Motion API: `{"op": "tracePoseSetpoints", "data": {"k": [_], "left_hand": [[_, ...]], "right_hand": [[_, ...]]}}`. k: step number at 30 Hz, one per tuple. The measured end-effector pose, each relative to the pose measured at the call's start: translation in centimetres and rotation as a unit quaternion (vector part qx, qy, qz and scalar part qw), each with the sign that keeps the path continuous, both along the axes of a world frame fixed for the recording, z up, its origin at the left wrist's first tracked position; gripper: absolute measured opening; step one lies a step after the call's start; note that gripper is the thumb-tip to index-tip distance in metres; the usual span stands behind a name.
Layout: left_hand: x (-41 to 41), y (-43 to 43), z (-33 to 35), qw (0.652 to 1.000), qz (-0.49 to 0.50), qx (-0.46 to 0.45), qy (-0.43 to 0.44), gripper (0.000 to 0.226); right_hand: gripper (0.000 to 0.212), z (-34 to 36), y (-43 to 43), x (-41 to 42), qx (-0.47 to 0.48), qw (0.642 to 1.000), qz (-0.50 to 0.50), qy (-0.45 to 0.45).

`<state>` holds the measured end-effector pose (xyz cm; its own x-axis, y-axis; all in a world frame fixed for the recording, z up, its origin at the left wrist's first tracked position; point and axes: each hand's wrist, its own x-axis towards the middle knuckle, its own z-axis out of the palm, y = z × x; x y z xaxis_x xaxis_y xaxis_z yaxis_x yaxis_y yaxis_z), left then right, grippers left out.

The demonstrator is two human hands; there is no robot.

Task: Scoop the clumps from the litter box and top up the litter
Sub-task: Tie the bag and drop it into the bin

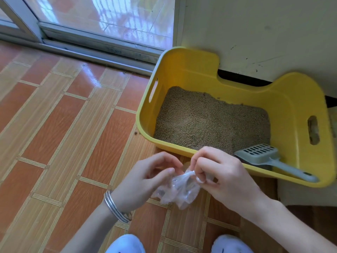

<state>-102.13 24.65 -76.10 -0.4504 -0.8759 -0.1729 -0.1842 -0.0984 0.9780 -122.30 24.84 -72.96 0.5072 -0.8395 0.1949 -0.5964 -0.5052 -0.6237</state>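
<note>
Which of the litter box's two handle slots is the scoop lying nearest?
The slot in the end wall far from the glass door; the scoop rests in that corner. The other slot is at the door end.

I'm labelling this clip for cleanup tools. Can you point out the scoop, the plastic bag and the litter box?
scoop [261, 154]: head view, on its slotted grey head.
plastic bag [179, 194]: head view, on its crumpled clear middle.
litter box [296, 114]: head view, on the yellow inner right wall.
</note>
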Motion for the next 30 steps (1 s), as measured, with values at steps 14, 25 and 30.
{"op": "tracePoseSetpoints", "data": {"k": [14, 25, 30], "left_hand": [[-0.7, 0.0, 0.2, 0.999, -0.009, 0.017, 0.042, 0.014], [-1.5, 1.7, 0.5, 0.989, 0.103, 0.056, 0.093, 0.018], [-0.1, 2.8, 0.5, 0.966, 0.153, -0.13, -0.163, 0.014]], "right_hand": [[0.024, -0.9, 0.1, 0.0, 0.123, 0.965, -0.066, -0.222], [0.019, -0.9, 0.2, -0.7, 0.105, 0.979, -0.05, -0.166], [0.018, -1.9, 1.9, -1.5, 0.068, 0.993, -0.069, -0.062]]}}
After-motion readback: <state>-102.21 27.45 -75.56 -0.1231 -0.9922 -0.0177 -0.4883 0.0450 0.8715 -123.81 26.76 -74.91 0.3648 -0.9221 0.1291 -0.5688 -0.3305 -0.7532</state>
